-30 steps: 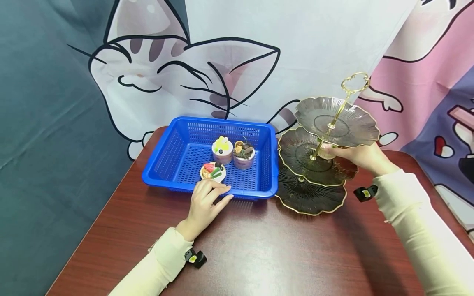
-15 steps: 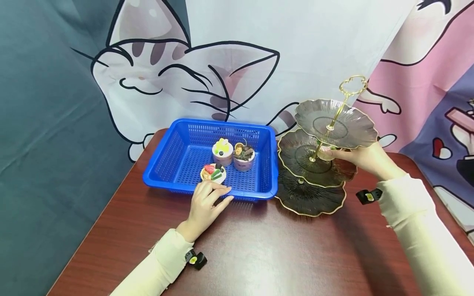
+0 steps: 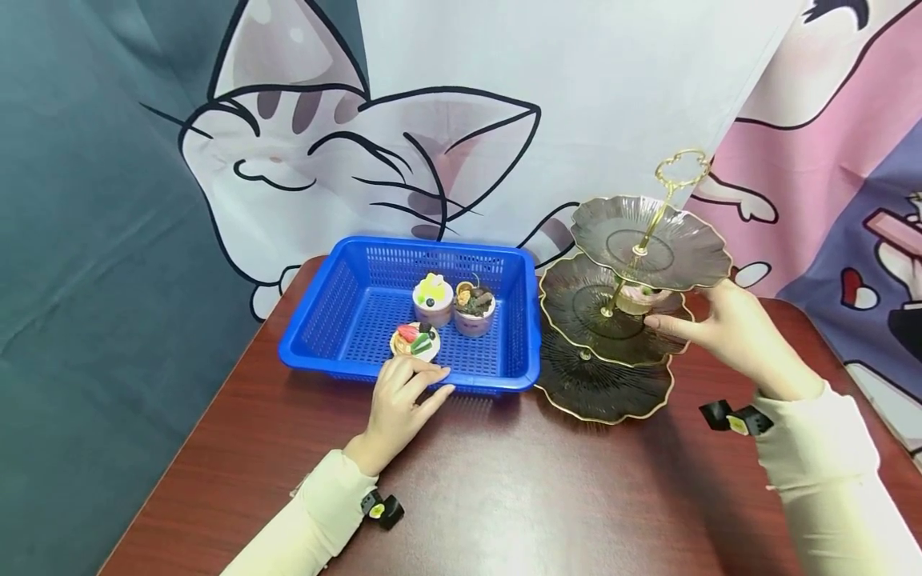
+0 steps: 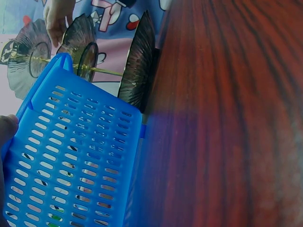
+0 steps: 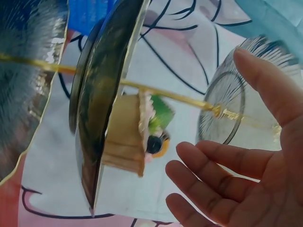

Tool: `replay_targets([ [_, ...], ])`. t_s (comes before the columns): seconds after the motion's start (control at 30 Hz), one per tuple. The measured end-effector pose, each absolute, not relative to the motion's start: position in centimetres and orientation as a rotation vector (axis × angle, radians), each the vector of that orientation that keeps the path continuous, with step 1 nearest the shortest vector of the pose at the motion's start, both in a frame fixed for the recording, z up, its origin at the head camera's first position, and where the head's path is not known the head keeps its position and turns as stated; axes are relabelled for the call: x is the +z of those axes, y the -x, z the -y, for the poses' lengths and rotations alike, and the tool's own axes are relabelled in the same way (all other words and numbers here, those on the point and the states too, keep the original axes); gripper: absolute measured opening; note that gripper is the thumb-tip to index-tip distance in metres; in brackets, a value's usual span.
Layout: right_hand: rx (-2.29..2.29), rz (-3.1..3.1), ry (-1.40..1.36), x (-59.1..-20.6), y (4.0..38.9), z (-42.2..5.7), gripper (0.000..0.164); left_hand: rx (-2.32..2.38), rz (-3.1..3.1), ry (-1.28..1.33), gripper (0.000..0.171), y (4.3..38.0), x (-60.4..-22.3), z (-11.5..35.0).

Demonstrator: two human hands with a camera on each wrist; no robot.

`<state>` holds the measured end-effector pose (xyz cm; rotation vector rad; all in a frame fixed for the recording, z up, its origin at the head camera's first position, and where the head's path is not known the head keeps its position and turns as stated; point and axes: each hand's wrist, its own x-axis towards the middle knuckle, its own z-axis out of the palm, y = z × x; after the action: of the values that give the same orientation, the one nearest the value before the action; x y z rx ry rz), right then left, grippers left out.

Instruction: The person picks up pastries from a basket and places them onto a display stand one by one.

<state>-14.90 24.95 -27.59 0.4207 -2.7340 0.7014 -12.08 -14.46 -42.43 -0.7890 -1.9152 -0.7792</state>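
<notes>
The right hand [image 3: 738, 336] is just beside the middle plate [image 3: 572, 320] of a three-tier stand [image 3: 605, 396]; its grip is spread, with the thumb well apart from the fingers. On this plate a small cake [image 5: 125, 137] stands upright, near the gold rod [image 5: 165, 94] and apart from the fingertips. The left hand [image 3: 396, 408] holds the front rim of a blue basket [image 3: 497, 383] between thumb and fingers. Inside are a yellow-topped dessert [image 3: 433, 304], a dark-topped dessert [image 3: 474, 312] beside it, and a strawberry dessert [image 3: 414, 342] nearer to this hand. Basket and stand are side by side on the reddish-brown counter [image 3: 547, 488].
</notes>
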Motion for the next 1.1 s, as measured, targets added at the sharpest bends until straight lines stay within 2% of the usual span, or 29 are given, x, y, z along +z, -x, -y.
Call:
replay_targets([
  [0.2, 0.630, 2.769, -0.439, -27.7, 13.4, -24.5, 0.043, -0.785, 1.912, 0.788, 0.028, 12.0, -42.5, 14.5],
  [0.43, 0.576, 2.741, -0.549, -27.7, 12.5, -23.6, 0.052, -0.778, 1.911, 0.792, 0.027, 11.9, -42.4, 14.6],
  [0.77, 0.710, 2.620, -0.783, -26.9, 11.6, -21.0, 0.044, -0.784, 1.897, 0.805, 0.024, 12.1, -42.6, 14.7],
  [1.1, 0.715, 2.585, -1.055, -26.2, 11.4, -16.1, 0.040, -0.787, 1.909, 0.800, 0.022, 12.0, -42.6, 14.4],
])
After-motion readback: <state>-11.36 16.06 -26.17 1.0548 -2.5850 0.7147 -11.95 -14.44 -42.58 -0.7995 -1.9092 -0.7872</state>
